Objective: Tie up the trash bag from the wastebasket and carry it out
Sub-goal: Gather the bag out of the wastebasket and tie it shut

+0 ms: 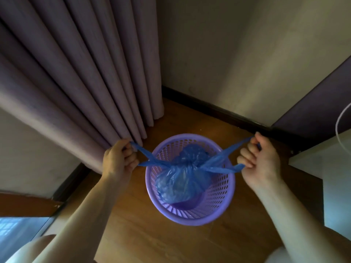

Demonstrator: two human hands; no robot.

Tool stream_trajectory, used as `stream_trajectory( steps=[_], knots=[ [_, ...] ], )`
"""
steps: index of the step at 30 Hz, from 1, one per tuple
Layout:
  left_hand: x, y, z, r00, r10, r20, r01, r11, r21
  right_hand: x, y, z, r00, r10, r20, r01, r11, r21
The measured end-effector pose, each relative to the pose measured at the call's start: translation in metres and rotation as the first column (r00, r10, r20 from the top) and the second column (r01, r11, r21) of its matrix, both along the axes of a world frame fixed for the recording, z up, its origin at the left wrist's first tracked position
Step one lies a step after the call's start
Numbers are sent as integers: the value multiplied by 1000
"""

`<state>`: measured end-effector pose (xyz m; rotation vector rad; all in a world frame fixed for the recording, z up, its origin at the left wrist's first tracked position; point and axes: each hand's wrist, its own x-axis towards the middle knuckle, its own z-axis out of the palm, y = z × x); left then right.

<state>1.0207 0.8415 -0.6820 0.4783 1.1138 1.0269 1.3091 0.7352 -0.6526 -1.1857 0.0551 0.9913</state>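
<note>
A blue plastic trash bag (180,179) hangs inside a purple perforated wastebasket (222,198) that stands on the wooden floor. The bag's mouth is gathered into a knot at its top, just above the basket's rim. Two blue handle loops stretch outward from that knot. My left hand (118,160) is closed on the left loop, beside the curtain. My right hand (261,158) is closed on the right loop, near the baseboard. Both loops are pulled taut sideways, away from each other.
A purple curtain (79,73) hangs at the left and touches my left hand. A beige wall with a dark baseboard (218,109) runs behind the basket. A white piece of furniture (326,168) stands at the right. Bare wooden floor (152,234) lies in front.
</note>
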Motion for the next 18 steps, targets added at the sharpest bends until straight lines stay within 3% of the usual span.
stream_trajectory(
  steps=[4,8,16,18],
  knots=[
    [26,-13,13,981,-138,-138,167,961,220,-48,5,7,948,127,292,-153,986,71],
    [61,-29,24,950,-182,-255,269,891,365,-76,9,3,731,250,635,-308,951,-20],
    [83,-64,46,948,-147,-282,259,873,413,-109,8,5,614,301,729,-334,937,-105],
    [87,-68,50,951,-120,-285,235,878,416,-110,7,3,627,298,720,-316,942,-114]
  ],
)
